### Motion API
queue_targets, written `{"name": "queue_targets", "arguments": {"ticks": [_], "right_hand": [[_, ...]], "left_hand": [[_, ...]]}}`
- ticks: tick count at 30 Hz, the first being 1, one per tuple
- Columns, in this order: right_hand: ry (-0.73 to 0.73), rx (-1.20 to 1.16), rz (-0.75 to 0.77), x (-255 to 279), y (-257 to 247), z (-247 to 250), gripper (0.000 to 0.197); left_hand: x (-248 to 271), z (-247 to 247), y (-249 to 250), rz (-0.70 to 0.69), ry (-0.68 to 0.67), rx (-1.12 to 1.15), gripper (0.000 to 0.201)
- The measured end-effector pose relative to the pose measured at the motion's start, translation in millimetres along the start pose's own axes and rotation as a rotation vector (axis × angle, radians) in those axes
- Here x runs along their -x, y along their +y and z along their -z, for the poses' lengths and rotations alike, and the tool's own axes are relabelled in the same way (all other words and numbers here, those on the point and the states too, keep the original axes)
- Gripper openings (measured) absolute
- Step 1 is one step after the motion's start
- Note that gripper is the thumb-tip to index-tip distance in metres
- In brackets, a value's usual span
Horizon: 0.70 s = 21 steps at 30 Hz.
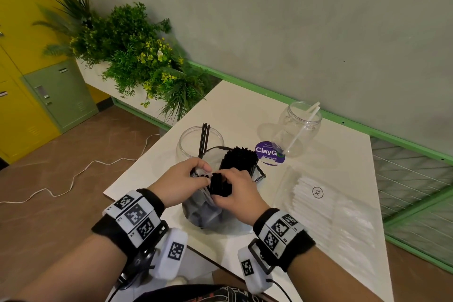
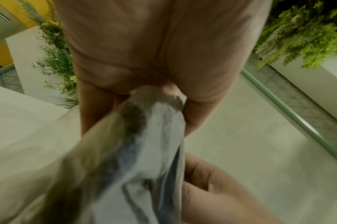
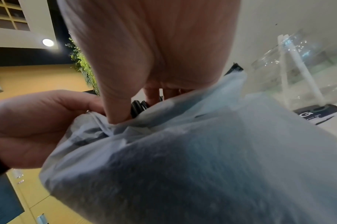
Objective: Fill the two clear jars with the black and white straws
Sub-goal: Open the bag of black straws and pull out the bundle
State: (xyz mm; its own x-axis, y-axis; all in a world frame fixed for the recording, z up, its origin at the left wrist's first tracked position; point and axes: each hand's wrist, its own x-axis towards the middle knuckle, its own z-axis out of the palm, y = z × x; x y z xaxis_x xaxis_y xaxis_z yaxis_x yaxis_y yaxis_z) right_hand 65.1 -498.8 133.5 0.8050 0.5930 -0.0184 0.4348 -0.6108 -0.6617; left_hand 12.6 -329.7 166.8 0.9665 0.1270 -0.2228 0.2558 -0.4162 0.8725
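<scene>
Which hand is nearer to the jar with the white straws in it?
Right. The right hand pinches black straws in the plastic bag, on the side toward the jar with white straws. The left hand grips the bag's far side, beside the other jar.

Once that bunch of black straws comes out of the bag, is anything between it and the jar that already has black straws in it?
Nothing visible blocks the way. The right hand grips the bunch of black straws at the bag mouth, which the left hand holds. The left jar stands just behind, mouth open, three black straws inside.
</scene>
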Motion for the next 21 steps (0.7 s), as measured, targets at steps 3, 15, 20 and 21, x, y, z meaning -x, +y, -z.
{"name": "queue_targets", "arguments": {"ticks": [3,15,20,21], "right_hand": [[-0.042,-0.02,-0.002,0,-1,1,0.052],[0.074,-0.1,0.131,-2,12,1,0.01],[0.262,-0.078,0.22,2,23,12,0.04],[0.299,-0.036,0.258,3,25,14,0.038]], "left_hand": [[1,2,0,0.001,0.002,0.014,0.028],[-3,3,-7,-0.019,0.083,-0.014,0.015],[-5,6,-10,0.011,0.115,-0.001,0.014],[-5,6,-10,0.014,0.118,0.006,0.013]]}}
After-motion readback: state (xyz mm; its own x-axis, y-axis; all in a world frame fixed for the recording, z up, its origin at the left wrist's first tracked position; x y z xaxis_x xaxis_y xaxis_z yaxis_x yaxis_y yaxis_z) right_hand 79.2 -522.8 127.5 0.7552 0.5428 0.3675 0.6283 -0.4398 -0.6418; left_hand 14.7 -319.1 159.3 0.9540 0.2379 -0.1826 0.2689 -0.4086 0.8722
